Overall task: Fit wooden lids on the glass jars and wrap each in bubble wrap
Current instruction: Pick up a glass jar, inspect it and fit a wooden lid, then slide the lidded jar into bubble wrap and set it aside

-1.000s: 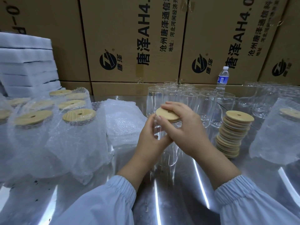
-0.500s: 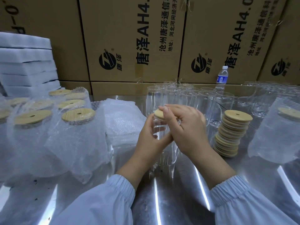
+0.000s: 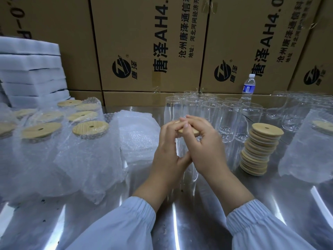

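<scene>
Together, curled fingers [image 3: 196,122] atop wooden lid [image 3: 187,132]

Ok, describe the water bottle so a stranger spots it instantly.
Start at the cardboard boxes behind the table. At their foot, right of centre, behind the empty glass jars, stands the water bottle. It alone has a white cap and blue label.

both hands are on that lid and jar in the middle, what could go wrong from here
1. The wooden lid looks slightly tilted under the right grip. Pressed unevenly, it may seat crooked or jam on the glass jar.
2. The left grip holds the jar near its top, on a shiny steel table, so the base could slide or tip.
3. A slip could knock the lid stack or the open jars close behind.
</scene>
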